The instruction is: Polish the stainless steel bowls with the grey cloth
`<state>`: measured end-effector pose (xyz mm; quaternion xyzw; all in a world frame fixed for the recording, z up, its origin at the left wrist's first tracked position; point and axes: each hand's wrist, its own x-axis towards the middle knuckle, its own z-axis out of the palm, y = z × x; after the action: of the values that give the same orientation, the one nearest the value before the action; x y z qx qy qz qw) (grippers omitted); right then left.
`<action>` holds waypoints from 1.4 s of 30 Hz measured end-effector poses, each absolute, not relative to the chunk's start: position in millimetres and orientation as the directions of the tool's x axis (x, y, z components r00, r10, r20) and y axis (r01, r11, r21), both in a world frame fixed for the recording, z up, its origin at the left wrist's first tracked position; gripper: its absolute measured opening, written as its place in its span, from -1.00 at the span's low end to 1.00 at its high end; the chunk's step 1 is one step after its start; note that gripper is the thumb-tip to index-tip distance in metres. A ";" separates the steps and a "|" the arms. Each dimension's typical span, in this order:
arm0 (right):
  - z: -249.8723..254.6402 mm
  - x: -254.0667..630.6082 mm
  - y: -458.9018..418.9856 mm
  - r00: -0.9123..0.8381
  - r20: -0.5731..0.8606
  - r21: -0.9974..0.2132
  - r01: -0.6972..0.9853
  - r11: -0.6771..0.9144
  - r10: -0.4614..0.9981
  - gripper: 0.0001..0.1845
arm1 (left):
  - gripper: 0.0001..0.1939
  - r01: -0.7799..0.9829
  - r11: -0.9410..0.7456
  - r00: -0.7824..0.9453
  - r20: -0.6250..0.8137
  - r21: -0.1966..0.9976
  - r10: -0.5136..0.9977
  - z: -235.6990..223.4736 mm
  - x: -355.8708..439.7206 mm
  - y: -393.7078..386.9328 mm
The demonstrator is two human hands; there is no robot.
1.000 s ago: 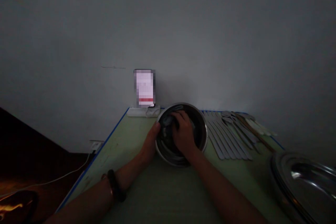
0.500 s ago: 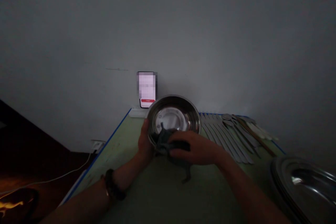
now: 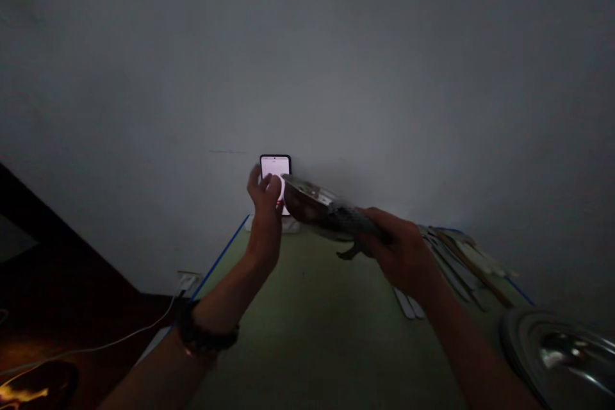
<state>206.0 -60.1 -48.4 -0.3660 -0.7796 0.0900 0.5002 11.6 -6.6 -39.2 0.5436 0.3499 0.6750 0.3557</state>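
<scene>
My right hand [image 3: 401, 253] grips the right side of a shiny metal bowl [image 3: 307, 208], with a dark cloth [image 3: 355, 221] between its fingers and the rim. The bowl is tilted and seen nearly edge-on above the table; a corner of the cloth hangs beneath it. Just left of the bowl my left hand [image 3: 266, 198] is raised, fingers apart and somewhat blurred, holding nothing. It covers part of a lit phone [image 3: 275, 165] that leans on the wall.
Cutlery [image 3: 408, 307] and long-handled utensils [image 3: 473, 269] lie at the table's right, partly behind my right arm. Stacked metal dishes [image 3: 523, 333] stand at the near right corner. A white cable [image 3: 120, 338] runs from a wall socket [image 3: 186, 280] at the left.
My left hand has let go of the bowl and moved up in front of the phone. My right hand now holds the bowl with the cloth, tipped over toward the right.
</scene>
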 end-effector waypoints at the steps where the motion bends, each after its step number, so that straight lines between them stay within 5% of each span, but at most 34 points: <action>1: -46.9 211.0 -60.4 -0.181 0.679 -0.597 0.429 0.678 0.712 -0.78 | -0.47 -0.072 -0.539 -0.182 0.520 0.839 0.834 -35.4 7.2 -0.8; 4: -47.8 221.8 -59.2 -0.073 0.595 -0.765 0.254 0.592 0.801 -0.76 | -0.59 0.136 -0.591 0.080 0.586 0.795 0.806 -27.5 -8.3 12.9; 7: -53.0 224.1 -54.4 -0.002 0.533 -0.837 0.146 0.527 0.846 -0.70 | -0.59 0.169 -0.560 0.126 0.545 0.811 0.829 -25.7 -19.6 16.3; 16: -37.4 231.3 -53.7 0.243 0.521 -0.843 0.294 0.450 0.818 -0.57 | -0.59 0.424 -0.428 0.208 0.375 0.798 0.904 -7.1 -7.8 -9.7; 18: -34.8 238.2 -56.8 0.164 0.558 -0.808 0.329 0.489 0.813 -0.56 | -0.59 0.398 -0.410 0.249 0.333 0.821 0.909 -6.8 -5.8 -10.6; 22: -36.1 236.6 -60.6 -0.260 0.448 -0.799 0.312 0.513 0.856 -0.55 | -0.60 0.366 -0.400 0.250 0.325 0.840 0.912 -7.6 -4.8 -10.8; 28: -44.5 214.2 -54.6 0.079 0.389 -0.877 0.336 0.343 0.918 -0.59 | -0.61 0.439 -0.499 0.314 0.392 0.747 0.865 -3.4 -6.5 -18.5; 31: -43.9 210.4 -54.0 0.020 0.421 -0.864 0.314 0.394 0.907 -0.68 | -0.61 0.408 -0.540 0.360 0.414 0.736 0.836 -5.1 -6.5 -21.2; 37: -38.4 193.6 -60.4 -0.136 0.546 -0.662 0.535 0.525 0.827 -0.79 | -0.59 0.537 -0.620 0.515 0.360 0.573 0.778 -10.8 6.0 -29.6; 42: -44.2 197.6 -48.4 -0.174 0.578 -0.603 0.568 0.561 0.797 -0.77 | -0.59 0.574 -0.605 0.467 0.387 0.552 0.795 -12.2 7.5 -25.7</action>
<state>197.6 -48.4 -44.2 -0.4515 -0.7559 0.1255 0.4572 7.5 -25.7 -12.2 0.8382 0.4085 0.3161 0.1750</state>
